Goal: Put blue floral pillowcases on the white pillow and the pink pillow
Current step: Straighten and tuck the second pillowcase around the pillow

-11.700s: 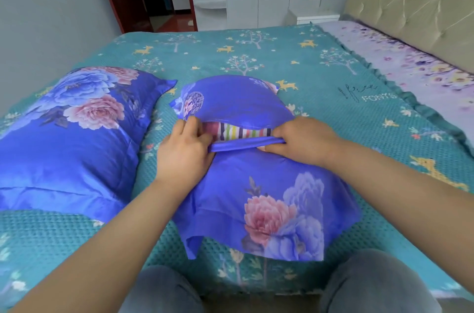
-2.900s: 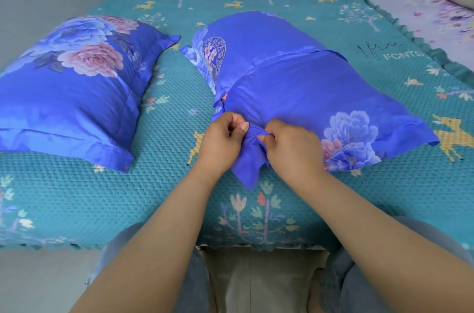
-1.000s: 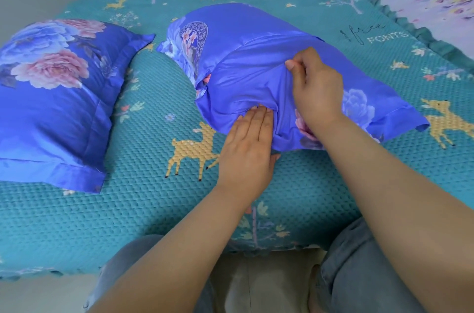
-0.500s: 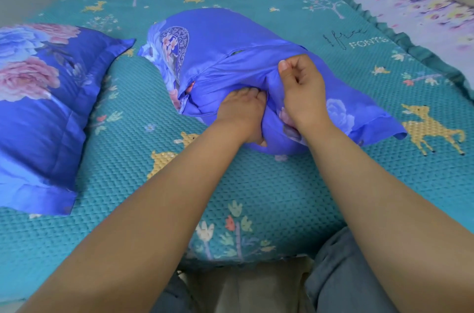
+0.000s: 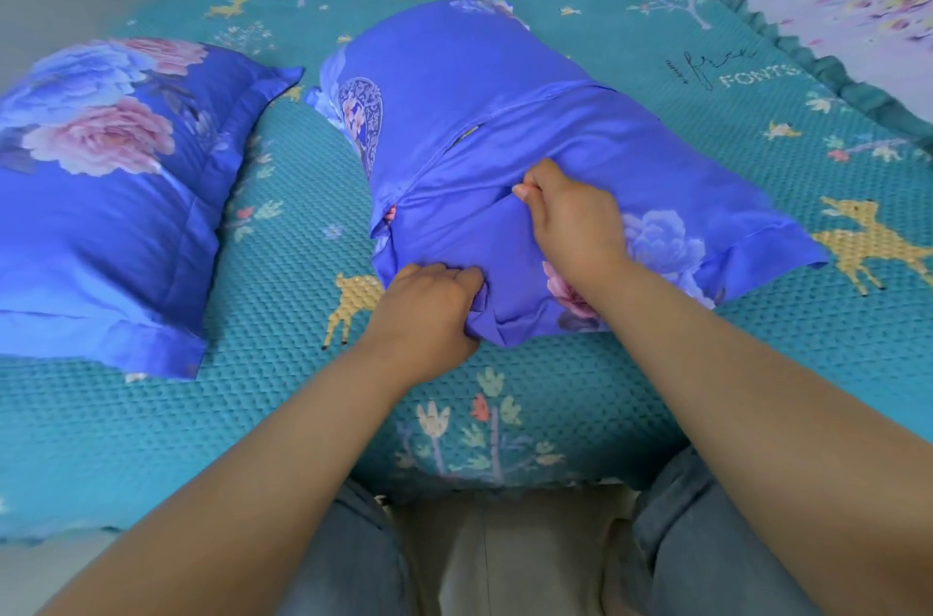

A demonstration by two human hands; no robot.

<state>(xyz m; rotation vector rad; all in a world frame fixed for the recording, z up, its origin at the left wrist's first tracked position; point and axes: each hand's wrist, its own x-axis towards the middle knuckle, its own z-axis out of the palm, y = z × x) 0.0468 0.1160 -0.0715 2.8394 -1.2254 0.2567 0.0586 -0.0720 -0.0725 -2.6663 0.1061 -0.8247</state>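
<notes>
Blue pillowcase [image 5: 505, 110] at centre frame is gripped by both hands, left [image 5: 429, 307] bunching its lower edge, right [image 5: 570, 216] pinching a fold above.

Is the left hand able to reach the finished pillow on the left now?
Probably yes. The left hand grips the pillowcase, but nothing lies between it and the finished pillow.

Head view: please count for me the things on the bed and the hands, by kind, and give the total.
Pillows in blue floral pillowcases: 2, the finished pillow at the left and the middle pillow being handled
Hands: 2, left hand and right hand, both gripping the middle pillow's fabric
Teal bedspread: 1
Total: 5
</notes>
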